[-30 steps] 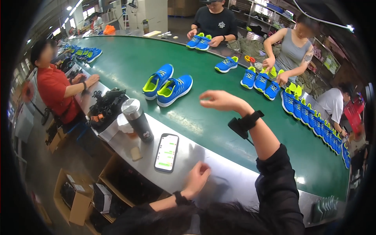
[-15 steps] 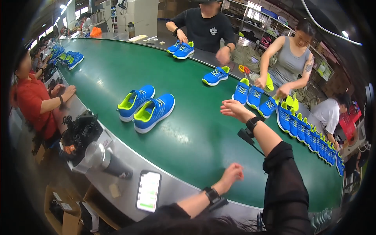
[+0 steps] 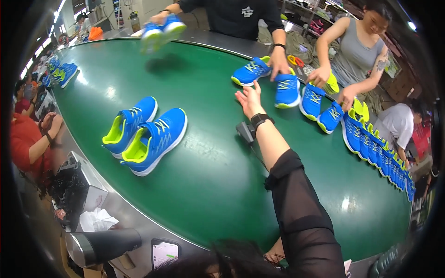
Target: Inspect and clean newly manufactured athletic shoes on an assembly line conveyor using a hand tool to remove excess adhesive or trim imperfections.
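My right hand (image 3: 251,99) reaches far across the green belt with nothing in it, its fingers stretched out and apart. Just beyond its fingertips lies a blue sports shoe (image 3: 251,70) with lime lining; whether they touch I cannot tell. A second blue shoe (image 3: 287,91) stands to the right, under a co-worker's hand (image 3: 278,62). At the bottom edge a patch of skin, apparently my left hand (image 3: 276,250), shows between dark hair and my black sleeve; its fingers are hidden. Left of my right arm, a pair of blue shoes (image 3: 160,139) stands on the belt.
A co-worker's other hand holds a blurred pair of shoes (image 3: 162,32) above the belt (image 3: 208,194). Another person handles shoes beside a long row of them (image 3: 378,150) on the right. A dark tumbler (image 3: 104,245) and a phone (image 3: 165,252) lie along the near metal edge.
My right hand has reached farther out toward the shoes. My left hand has dropped mostly out of sight. The far co-worker has lifted a pair leftward and put a hand to another shoe.
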Available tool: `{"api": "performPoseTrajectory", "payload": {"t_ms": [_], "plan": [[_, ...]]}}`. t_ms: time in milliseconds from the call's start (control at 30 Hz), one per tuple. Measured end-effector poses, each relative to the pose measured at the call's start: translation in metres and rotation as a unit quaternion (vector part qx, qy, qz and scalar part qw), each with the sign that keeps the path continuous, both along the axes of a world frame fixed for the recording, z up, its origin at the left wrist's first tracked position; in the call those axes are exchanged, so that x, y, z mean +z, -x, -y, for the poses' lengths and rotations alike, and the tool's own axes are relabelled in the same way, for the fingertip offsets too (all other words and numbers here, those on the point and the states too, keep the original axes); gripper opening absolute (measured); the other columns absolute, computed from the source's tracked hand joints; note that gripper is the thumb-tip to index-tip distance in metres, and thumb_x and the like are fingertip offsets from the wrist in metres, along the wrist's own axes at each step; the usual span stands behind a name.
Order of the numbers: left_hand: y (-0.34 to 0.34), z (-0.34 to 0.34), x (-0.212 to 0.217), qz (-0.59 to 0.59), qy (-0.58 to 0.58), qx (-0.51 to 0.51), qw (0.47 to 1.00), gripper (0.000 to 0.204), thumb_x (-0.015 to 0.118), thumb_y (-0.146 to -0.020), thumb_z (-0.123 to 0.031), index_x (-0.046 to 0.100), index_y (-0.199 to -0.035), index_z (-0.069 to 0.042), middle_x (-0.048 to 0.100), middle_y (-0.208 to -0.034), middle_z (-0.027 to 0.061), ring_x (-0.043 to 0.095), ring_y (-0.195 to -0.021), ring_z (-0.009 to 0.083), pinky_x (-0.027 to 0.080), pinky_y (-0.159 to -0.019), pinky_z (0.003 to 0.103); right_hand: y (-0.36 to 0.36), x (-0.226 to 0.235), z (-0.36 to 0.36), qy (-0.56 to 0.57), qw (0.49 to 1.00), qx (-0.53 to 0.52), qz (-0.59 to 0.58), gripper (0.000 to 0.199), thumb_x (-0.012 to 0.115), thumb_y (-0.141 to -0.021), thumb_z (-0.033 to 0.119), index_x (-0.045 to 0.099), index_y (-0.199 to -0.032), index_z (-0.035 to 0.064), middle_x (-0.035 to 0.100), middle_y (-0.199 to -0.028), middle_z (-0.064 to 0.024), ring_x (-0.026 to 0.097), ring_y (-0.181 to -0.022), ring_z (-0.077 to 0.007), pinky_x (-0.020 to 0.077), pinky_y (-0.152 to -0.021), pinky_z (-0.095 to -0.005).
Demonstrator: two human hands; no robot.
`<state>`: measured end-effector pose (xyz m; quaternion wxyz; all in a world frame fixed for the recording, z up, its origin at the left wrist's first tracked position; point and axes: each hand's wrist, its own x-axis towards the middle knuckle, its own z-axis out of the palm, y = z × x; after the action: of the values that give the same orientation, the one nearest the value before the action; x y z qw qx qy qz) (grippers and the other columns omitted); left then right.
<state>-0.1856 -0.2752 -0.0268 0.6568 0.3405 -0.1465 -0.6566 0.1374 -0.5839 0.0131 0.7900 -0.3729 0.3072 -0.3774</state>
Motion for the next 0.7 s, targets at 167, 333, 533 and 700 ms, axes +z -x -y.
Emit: {"api": "performPoseTrajectory", "payload": {"t_ms": [167,333,533,700], "plan": [[0.012,0.0,0.013,-0.054,0.014,-0.023,0.998,0.032,0.049,-0.097,-0.015,0.053,-0.125,0.0,0.062,-0.11,0.0048,0.054,-0.103,0.013,0.043,-0.093,0.027,0.071,0.008,-0.032,0.006,0.98,-0.184,-0.073,0.059,0.055,-0.085,-0.003,0.03,-0.134,0.0172,0.046,-0.121,-0.0188,0.059,-0.081,-0.0236,0.0576,-0.067,-0.0327],[0.012,0.005,0.033,-0.005,0.0,-0.035,0.999,0.022,0.051,-0.096,-0.017,0.056,-0.111,-0.002,0.061,-0.099,0.0016,0.054,-0.09,0.0076,0.044,-0.078,0.023,0.178,0.01,0.041,0.003,0.916,-0.377,-0.138,0.057,0.059,-0.084,-0.001,0.03,-0.128,0.0203,0.043,-0.118,-0.0138,0.057,-0.09,-0.0245,0.0535,-0.068,-0.0342],[0.027,0.005,0.027,0.03,-0.001,-0.026,0.999,0.019,0.054,-0.095,-0.019,0.056,-0.105,-0.003,0.061,-0.095,0.0006,0.054,-0.085,0.0069,0.045,-0.075,0.023,0.223,-0.003,0.085,0.054,0.903,-0.411,-0.112,0.074,0.074,-0.079,0.006,0.029,-0.136,0.0243,0.036,-0.134,-0.0124,0.053,-0.105,-0.0273,0.0555,-0.076,-0.0399],[0.017,0.0,0.049,0.087,-0.052,-0.014,0.995,0.033,0.057,-0.094,-0.017,0.055,-0.124,-0.003,0.064,-0.111,0.0041,0.059,-0.099,0.0111,0.046,-0.087,0.025,0.206,-0.008,0.091,0.071,0.868,-0.448,-0.201,0.09,0.085,-0.07,0.015,0.029,-0.139,0.0267,0.028,-0.137,-0.0215,0.052,-0.109,-0.0337,0.0589,-0.078,-0.0439]]}}
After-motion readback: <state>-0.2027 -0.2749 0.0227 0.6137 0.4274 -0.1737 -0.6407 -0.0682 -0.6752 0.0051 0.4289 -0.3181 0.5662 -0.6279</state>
